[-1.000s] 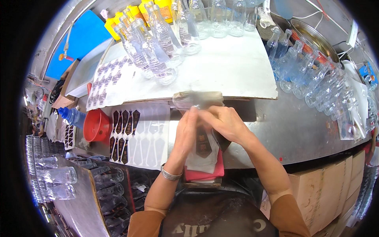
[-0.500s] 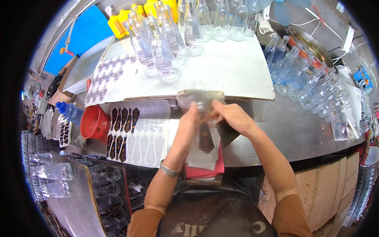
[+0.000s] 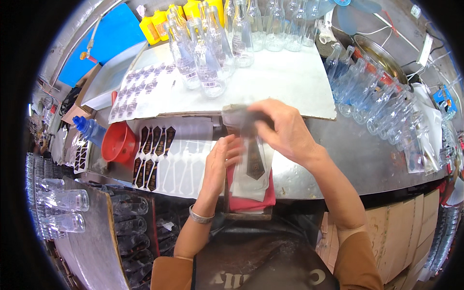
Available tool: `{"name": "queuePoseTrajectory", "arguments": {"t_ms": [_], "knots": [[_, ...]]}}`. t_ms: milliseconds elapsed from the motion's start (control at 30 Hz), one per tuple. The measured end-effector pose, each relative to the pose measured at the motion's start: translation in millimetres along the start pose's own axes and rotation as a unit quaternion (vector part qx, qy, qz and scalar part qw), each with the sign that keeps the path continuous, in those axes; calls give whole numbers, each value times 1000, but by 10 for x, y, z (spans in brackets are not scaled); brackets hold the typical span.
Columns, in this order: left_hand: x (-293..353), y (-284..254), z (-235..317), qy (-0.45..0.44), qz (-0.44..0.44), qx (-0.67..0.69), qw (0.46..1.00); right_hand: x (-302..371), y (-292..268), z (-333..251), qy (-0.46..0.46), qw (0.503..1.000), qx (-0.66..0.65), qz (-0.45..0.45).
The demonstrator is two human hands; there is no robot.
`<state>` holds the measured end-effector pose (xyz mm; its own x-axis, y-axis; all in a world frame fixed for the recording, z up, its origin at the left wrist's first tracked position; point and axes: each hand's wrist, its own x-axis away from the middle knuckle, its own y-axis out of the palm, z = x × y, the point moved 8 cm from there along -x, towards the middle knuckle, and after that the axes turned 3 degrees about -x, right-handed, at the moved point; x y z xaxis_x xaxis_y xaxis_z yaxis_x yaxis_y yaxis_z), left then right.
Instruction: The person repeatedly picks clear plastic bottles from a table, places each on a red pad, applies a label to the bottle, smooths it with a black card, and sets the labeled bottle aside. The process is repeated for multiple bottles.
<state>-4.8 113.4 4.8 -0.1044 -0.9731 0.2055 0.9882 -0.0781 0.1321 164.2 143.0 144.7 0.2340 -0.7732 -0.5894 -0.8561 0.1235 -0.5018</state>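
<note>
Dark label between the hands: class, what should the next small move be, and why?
Probably draw the right hand toward the body, smoothing the label with the blurred dark thing it holds. That thing is near the label's far end, the near end lies uncovered, and the left hand is open beside it, seemingly free to steady the work.

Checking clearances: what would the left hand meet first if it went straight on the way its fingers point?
Probably the dark, motion-blurred object in the right hand, up and right of the left hand; depth is unclear, so it might pass beneath.
</note>
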Motion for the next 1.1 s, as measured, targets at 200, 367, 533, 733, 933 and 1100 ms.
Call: {"name": "queuePoseTrajectory", "arguments": {"t_ms": [200,367,533,733,933,1100], "knots": [[215,-179,44,54,36,-68,996,390,257,-503,-123,987,81,-62],[277,-319,-26,84,43,-116,989,1040,401,-848,-53,978,-74,-189],[306,-87,76,134,26,-121,983,834,57,-344,-72,997,-2,-26],[439,238,81,188,-18,-233,954,1387,31,-543,-25,992,-105,-61],[376,348,36,196,-20,-326,925,1265,-57,-124,4,991,-133,8],[351,300,-90,222,-29,-270,937,1552,-79,-129,81,979,-186,-25]]}}
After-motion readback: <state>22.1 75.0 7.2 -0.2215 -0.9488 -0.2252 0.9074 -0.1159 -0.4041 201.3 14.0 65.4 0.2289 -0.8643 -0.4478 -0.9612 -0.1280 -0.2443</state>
